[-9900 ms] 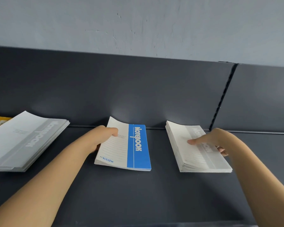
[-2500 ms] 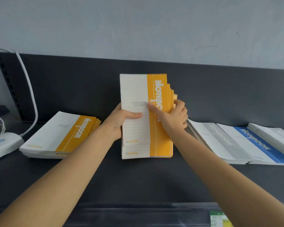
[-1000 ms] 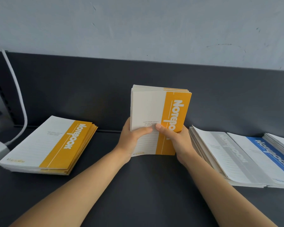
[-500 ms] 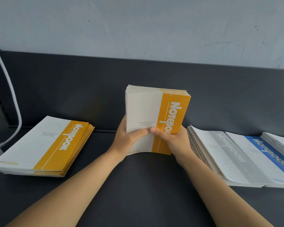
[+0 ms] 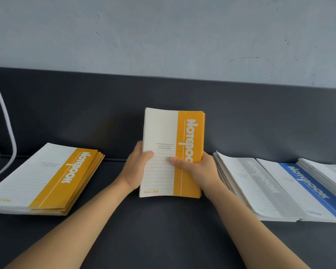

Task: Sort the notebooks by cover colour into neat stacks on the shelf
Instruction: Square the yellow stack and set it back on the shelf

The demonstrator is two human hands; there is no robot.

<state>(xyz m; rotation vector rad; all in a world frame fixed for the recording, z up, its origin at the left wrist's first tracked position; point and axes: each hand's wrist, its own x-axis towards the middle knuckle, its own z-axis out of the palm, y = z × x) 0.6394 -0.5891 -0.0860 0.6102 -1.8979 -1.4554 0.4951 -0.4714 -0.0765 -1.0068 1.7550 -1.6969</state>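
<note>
A bundle of orange-and-white notebooks (image 5: 173, 136) stands nearly upright on its lower edge in the middle of the dark shelf (image 5: 163, 230). My left hand (image 5: 137, 167) grips its left edge, thumb on the cover. My right hand (image 5: 198, 168) grips its right edge, thumb across the front. A second orange stack (image 5: 47, 179) lies flat at the left, slightly fanned. At the right lie a grey-striped stack (image 5: 256, 183), a blue-striped notebook (image 5: 306, 189) and another grey stack (image 5: 330, 171), overlapping.
A white cable (image 5: 7, 121) curves down the shelf's left end. The dark back panel (image 5: 105, 105) rises behind the stacks, with a pale wall above it.
Over the last second both hands tipped the orange bundle more upright and squared its edges; its lower edge came down toward the shelf. The other stacks stayed put.
</note>
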